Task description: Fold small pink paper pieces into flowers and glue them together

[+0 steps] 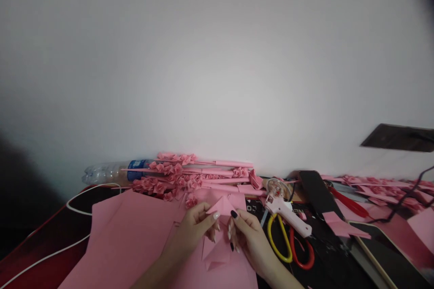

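Observation:
Between both hands is a folded piece of pink paper [222,206], its peaked top pointing away from me. My left hand [200,226] pinches its left side with thumb and fingers. My right hand [246,230] grips the right side, thumb on top and the other fingers curled beneath. Below the hands, another creased pink paper piece [217,253] rests on large pink sheets [135,235]. Right of my right hand lie scissors [280,239] with one yellow and one red handle, partly under a pale glue gun [288,216].
Pink paper flowers [162,185] with rolled stems lie along the wall, beside a clear plastic bottle [105,173]. A white cable [50,257] runs at left. On the right are a black phone-like slab [317,189], a red strap [351,203], a dark tablet-like device [389,253] and more pink paper flowers [379,187].

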The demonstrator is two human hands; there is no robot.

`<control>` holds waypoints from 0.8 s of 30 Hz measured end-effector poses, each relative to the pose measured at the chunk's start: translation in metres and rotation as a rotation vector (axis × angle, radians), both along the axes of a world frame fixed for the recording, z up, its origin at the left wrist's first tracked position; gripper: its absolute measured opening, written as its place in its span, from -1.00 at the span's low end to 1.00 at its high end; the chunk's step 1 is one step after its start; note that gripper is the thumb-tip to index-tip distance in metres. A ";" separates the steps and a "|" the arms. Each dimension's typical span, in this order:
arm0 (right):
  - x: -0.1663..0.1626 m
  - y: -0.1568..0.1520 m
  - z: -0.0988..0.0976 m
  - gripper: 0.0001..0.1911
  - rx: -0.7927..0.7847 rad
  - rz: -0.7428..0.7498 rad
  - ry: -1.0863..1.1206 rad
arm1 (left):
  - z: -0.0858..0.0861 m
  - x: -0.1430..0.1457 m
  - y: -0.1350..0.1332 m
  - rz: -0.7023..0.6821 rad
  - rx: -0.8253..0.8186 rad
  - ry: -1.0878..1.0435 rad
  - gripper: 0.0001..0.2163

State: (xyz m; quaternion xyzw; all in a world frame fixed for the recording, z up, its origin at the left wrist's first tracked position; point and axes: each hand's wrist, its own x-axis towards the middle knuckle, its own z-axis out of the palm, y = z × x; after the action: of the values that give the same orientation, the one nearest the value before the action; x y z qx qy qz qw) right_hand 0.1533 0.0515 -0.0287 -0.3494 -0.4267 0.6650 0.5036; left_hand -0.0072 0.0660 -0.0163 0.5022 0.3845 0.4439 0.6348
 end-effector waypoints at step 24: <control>-0.001 -0.004 0.005 -0.62 0.133 0.054 -0.297 | 0.008 0.008 -0.011 0.073 -0.073 -0.036 -0.67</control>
State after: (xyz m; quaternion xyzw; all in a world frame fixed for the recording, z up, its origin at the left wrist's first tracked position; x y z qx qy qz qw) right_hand 0.1523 0.0473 -0.0232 -0.3981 -0.5487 0.5895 0.4392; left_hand 0.0006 0.0554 -0.0084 0.4564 0.4069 0.4615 0.6428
